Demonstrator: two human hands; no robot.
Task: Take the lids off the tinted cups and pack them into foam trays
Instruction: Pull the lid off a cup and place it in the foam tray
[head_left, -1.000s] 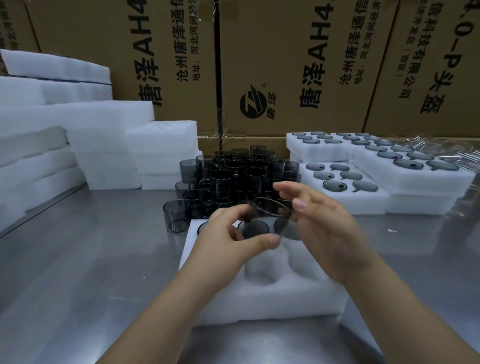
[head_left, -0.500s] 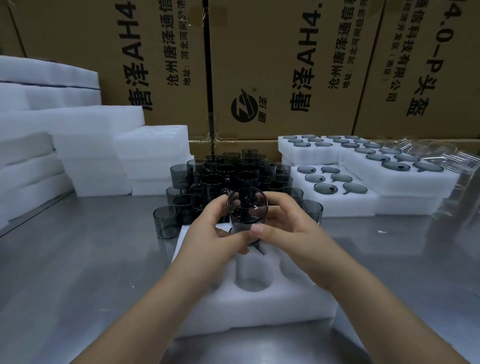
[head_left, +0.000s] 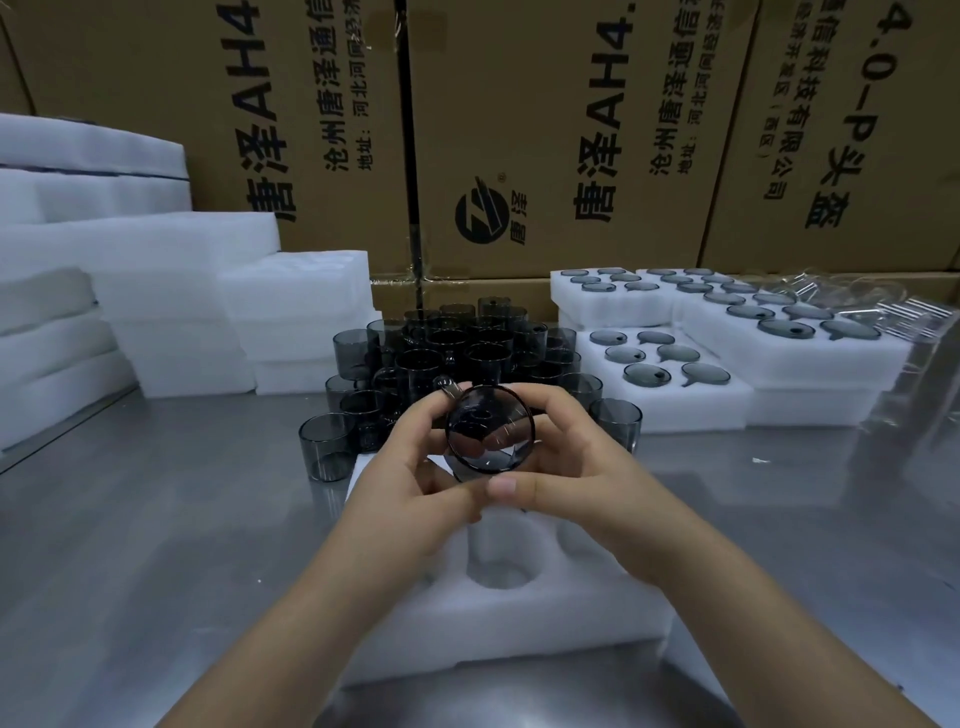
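I hold one tinted cup (head_left: 490, 427) tipped on its side, its round face turned to me, above the near foam tray (head_left: 519, 618). My left hand (head_left: 415, 483) grips its left side with thumb below and fingers over the top. My right hand (head_left: 582, 467) holds its right side, thumb under the rim. The tray has round sockets; the one in front of my hands is vacant. A cluster of several tinted cups (head_left: 452, 358) stands behind the tray.
Filled foam trays (head_left: 737, 374) with tinted pieces sit at the right, clear plastic packaging (head_left: 883, 312) beyond them. Stacks of white foam (head_left: 171, 306) rise at the left. Cardboard boxes (head_left: 571, 130) wall the back. The table (head_left: 156, 545) is bare steel.
The cup has turned from rim-up to lying sideways with its round face toward me, and both hands have drawn closer together around it.
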